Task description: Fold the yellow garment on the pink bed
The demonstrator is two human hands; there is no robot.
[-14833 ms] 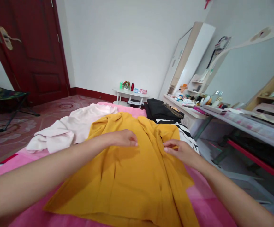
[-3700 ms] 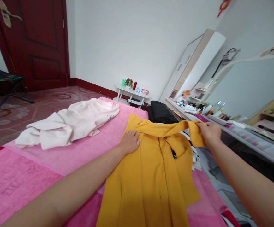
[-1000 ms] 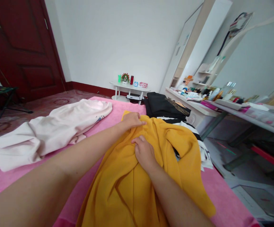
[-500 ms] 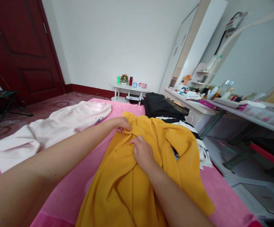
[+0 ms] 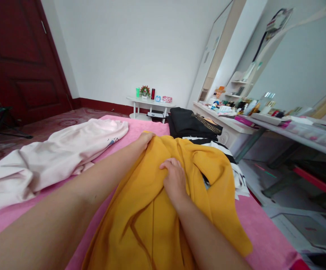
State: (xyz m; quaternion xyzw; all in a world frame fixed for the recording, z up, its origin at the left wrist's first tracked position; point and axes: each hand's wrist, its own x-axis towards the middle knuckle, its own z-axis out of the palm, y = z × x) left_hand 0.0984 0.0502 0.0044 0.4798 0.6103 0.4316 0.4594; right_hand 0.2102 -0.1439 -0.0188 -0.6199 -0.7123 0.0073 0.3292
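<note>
Since half a second ago my left hand (image 5: 146,138) has slid up to the far edge of the yellow garment (image 5: 157,210), and my right hand (image 5: 175,179) has eased slightly toward 1 o'clock on the cloth. I see the left grip closed, fingers curled over the top hem and pinching it. The right grip is partly curled, fingertips pressing into a bunched fold near the garment's middle; whether it truly pinches the cloth or only presses it flat, I cannot tell.

That garment is a soft, matte mustard weave, rumpled into long creases. Its long axis runs from 6 o'clock toward 12 o'clock, away from me, with the gathered top end pointing to 12. It lies on the pink bed cover (image 5: 264,243), which has a fuzzy, towel-like surface.

At 9 o'clock a pale pink garment (image 5: 53,157) sprawls in a loose heap, well apart from the yellow one. At 1 o'clock a folded black garment (image 5: 191,122) sits just beyond a striped black-and-white cloth (image 5: 236,168), whose edge disappears under the yellow fabric. A cluttered worktop (image 5: 267,125) stands at 2 o'clock.
</note>
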